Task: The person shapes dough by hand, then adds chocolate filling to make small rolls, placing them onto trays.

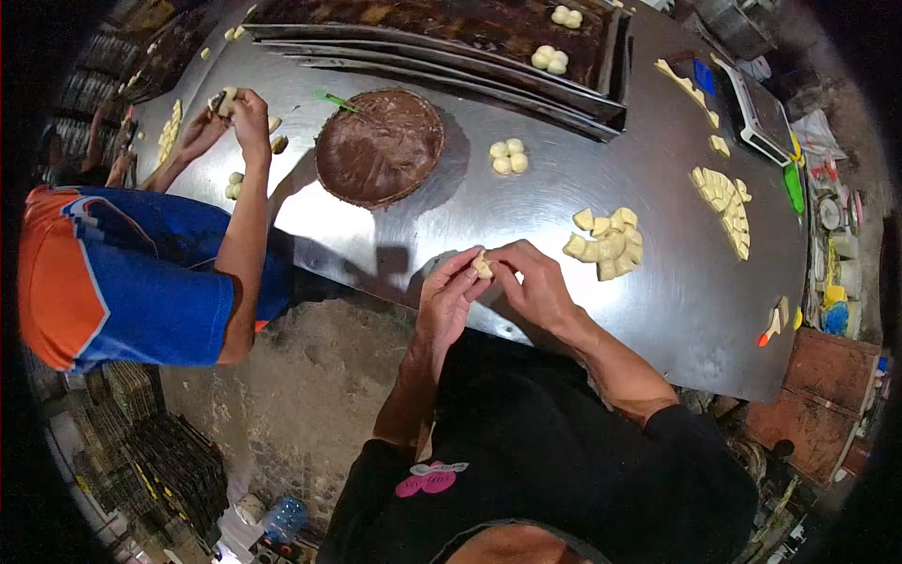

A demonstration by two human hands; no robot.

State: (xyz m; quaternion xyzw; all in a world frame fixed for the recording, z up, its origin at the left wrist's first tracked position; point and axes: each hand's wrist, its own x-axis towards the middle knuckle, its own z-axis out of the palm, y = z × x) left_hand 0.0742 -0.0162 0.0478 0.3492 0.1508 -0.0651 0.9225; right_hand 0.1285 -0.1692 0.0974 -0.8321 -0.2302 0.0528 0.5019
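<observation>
A small piece of pale dough (483, 265) is held above the near edge of the steel table, between my two hands. The fingers of my left hand (445, 299) close around its left side, while the thumb and forefinger of my right hand (539, 284) pinch it from the right. Whether there is filling inside the dough is hidden by my fingers. To the right of my hands lies a cluster of cut dough pieces (609, 246). A group of several round dough balls (508, 157) sits farther back. Left of these stands a bowl of brown paste (379, 150) with a green-handled utensil (336, 101) in it.
A co-worker in a blue and orange shirt (160, 282) handles dough at the left. Stacked dark trays (451, 56) stand at the back. More cut dough (723, 209), a scale (756, 108) and a red-tipped tool (769, 327) lie on the steel table (686, 310) at right.
</observation>
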